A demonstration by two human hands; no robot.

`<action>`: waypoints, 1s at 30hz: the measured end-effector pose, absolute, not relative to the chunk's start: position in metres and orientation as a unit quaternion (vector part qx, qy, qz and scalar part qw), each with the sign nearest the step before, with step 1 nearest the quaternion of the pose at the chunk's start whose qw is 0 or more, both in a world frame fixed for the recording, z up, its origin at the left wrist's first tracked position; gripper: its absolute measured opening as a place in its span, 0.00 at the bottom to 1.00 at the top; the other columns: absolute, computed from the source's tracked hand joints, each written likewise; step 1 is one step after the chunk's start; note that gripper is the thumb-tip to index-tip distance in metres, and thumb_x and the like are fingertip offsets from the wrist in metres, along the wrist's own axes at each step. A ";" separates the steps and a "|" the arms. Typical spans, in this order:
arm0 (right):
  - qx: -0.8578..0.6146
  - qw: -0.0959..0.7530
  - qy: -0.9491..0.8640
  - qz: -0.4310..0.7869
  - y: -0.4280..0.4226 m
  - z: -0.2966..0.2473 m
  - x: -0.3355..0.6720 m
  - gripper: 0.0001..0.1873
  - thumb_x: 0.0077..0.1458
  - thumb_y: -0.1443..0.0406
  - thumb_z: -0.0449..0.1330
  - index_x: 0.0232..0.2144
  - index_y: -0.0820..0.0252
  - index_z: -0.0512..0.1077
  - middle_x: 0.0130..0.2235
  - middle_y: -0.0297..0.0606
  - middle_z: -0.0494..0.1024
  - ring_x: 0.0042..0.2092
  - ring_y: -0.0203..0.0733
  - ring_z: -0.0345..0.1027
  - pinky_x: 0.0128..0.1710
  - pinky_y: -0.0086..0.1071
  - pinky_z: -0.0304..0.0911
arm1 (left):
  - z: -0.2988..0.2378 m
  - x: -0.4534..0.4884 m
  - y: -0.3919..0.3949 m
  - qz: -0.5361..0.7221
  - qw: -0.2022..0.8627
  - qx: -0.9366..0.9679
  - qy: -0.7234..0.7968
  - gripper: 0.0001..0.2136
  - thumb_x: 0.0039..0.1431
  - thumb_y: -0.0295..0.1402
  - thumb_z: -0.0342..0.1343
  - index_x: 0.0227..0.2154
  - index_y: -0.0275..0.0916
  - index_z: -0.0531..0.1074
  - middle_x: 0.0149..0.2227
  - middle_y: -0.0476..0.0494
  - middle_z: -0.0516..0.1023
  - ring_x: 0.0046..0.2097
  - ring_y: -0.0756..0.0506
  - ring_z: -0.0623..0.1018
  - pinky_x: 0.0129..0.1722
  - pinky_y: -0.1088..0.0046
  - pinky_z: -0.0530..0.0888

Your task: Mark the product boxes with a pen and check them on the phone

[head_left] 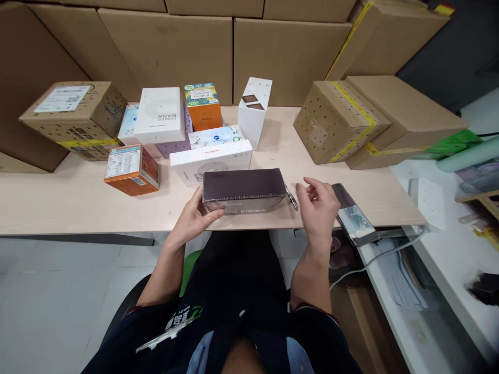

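Legibly, though upside down, POWER BANK marks a white box (pixel 161 115) beyond the left hand (pixel 192 217); farther from both hands, cardboard cartons (pixel 167 52) back the pale worktop (pixel 58 208). The left hand grips one end of a dark glossy box (pixel 244 185); near its other end the right hand (pixel 317 205) curls loosely, any hold unclear

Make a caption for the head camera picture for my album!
Left hand holds a dark box, right hand curled nearby.
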State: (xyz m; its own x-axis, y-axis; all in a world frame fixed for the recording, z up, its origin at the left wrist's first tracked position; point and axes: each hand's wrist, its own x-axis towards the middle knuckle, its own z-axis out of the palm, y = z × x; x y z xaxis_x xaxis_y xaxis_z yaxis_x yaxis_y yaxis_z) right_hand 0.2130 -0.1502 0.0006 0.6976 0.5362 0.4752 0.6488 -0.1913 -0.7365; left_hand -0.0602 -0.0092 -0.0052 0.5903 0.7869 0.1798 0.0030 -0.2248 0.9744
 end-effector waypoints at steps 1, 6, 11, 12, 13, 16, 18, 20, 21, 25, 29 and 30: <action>-0.798 0.438 -0.411 -0.047 -0.147 0.003 0.218 0.20 0.62 0.50 0.62 0.46 0.58 0.80 0.40 0.43 0.76 0.34 0.43 0.69 0.42 0.43 0.69 | -0.005 -0.059 -0.010 0.355 0.556 0.696 0.283 0.29 0.53 0.43 0.74 0.56 0.43 0.73 0.48 0.37 0.84 0.40 0.38 0.86 0.40 0.60 0.86; -0.863 0.222 -0.452 0.026 -0.128 0.003 0.218 0.10 0.62 0.60 0.61 0.39 0.60 0.77 0.41 0.47 0.75 0.35 0.45 0.69 0.36 0.37 0.62 | -0.008 -0.054 -0.017 0.352 0.557 0.689 0.301 0.30 0.56 0.44 0.72 0.58 0.40 0.71 0.41 0.38 0.86 0.42 0.35 0.86 0.38 0.60 0.85; -0.839 0.324 -0.431 0.073 -0.128 0.004 0.221 0.08 0.62 0.61 0.58 0.38 0.58 0.74 0.30 0.38 0.75 0.32 0.45 0.68 0.36 0.38 0.60 | -0.009 -0.054 -0.020 0.336 0.536 0.701 0.330 0.32 0.56 0.43 0.72 0.60 0.39 0.68 0.41 0.40 0.86 0.44 0.36 0.86 0.41 0.61 0.84; -0.822 0.379 -0.417 0.081 -0.130 0.006 0.225 0.10 0.61 0.61 0.59 0.42 0.57 0.75 0.28 0.35 0.75 0.31 0.45 0.68 0.36 0.38 0.61 | -0.009 -0.055 -0.019 0.335 0.534 0.702 0.330 0.32 0.56 0.43 0.72 0.61 0.39 0.68 0.41 0.40 0.86 0.44 0.35 0.86 0.41 0.61 0.84; -0.794 0.446 -0.403 0.089 -0.133 0.009 0.229 0.13 0.60 0.60 0.59 0.45 0.56 0.74 0.27 0.33 0.74 0.30 0.43 0.68 0.36 0.37 0.62 | -0.009 -0.055 -0.019 0.335 0.534 0.703 0.329 0.32 0.57 0.43 0.72 0.61 0.38 0.68 0.41 0.40 0.86 0.44 0.35 0.86 0.41 0.60 0.84; -0.652 0.652 -0.365 0.126 -0.142 0.020 0.238 0.15 0.60 0.56 0.57 0.47 0.51 0.73 0.26 0.29 0.74 0.24 0.38 0.63 0.27 0.33 0.59 | -0.011 -0.056 -0.018 0.334 0.537 0.705 0.322 0.31 0.58 0.42 0.71 0.61 0.39 0.69 0.41 0.40 0.86 0.43 0.35 0.87 0.40 0.60 0.85; -0.559 0.726 -0.367 0.162 -0.146 0.031 0.238 0.17 0.62 0.49 0.53 0.44 0.48 0.73 0.29 0.31 0.76 0.22 0.37 0.62 0.22 0.33 0.56 | -0.015 -0.056 -0.017 0.336 0.539 0.704 0.318 0.30 0.58 0.41 0.71 0.61 0.41 0.69 0.41 0.40 0.86 0.43 0.35 0.87 0.40 0.60 0.85; -0.502 0.750 -0.390 0.182 -0.147 0.044 0.231 0.17 0.61 0.46 0.54 0.42 0.46 0.72 0.31 0.32 0.79 0.23 0.39 0.66 0.22 0.34 0.59 | -0.018 -0.057 -0.017 0.333 0.540 0.703 0.321 0.30 0.58 0.40 0.71 0.61 0.42 0.69 0.41 0.41 0.86 0.42 0.35 0.87 0.40 0.60 0.85; -0.478 0.760 -0.402 0.180 -0.146 0.050 0.224 0.14 0.60 0.47 0.58 0.41 0.44 0.71 0.29 0.30 0.78 0.23 0.40 0.66 0.22 0.35 0.60 | -0.019 -0.057 -0.017 0.329 0.541 0.703 0.324 0.31 0.58 0.40 0.71 0.62 0.42 0.68 0.40 0.41 0.86 0.42 0.35 0.87 0.40 0.60 0.85; -0.412 0.803 -0.407 0.142 -0.139 0.072 0.193 0.07 0.62 0.53 0.62 0.36 0.46 0.71 0.15 0.20 0.67 0.14 0.35 0.53 0.18 0.31 0.56 | -0.019 -0.058 -0.017 0.318 0.537 0.706 0.335 0.34 0.58 0.41 0.71 0.64 0.42 0.65 0.40 0.41 0.86 0.42 0.36 0.87 0.40 0.62 0.85; -0.488 0.745 -0.415 0.187 -0.132 0.082 0.172 0.18 0.66 0.47 0.54 0.38 0.50 0.77 0.22 0.31 0.77 0.20 0.38 0.68 0.19 0.33 0.63 | -0.017 -0.058 -0.017 0.330 0.511 0.716 0.342 0.34 0.57 0.42 0.72 0.64 0.42 0.66 0.43 0.41 0.86 0.43 0.35 0.87 0.41 0.61 0.85; -0.501 0.729 -0.421 0.200 -0.131 0.082 0.170 0.18 0.66 0.47 0.56 0.38 0.50 0.78 0.24 0.32 0.79 0.22 0.38 0.70 0.20 0.33 0.65 | -0.017 -0.058 -0.017 0.332 0.508 0.718 0.342 0.33 0.57 0.41 0.72 0.63 0.42 0.67 0.43 0.41 0.85 0.43 0.35 0.87 0.41 0.60 0.85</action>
State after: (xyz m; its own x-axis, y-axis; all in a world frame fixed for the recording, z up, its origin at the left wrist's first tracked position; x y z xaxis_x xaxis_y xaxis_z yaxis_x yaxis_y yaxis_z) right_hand 0.1703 -0.1305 0.0821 0.5661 0.7135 0.4128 0.1299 0.4174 -0.8994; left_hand -0.0577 -0.0169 -0.0172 0.5450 0.8283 0.1298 0.1535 -0.2508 0.9558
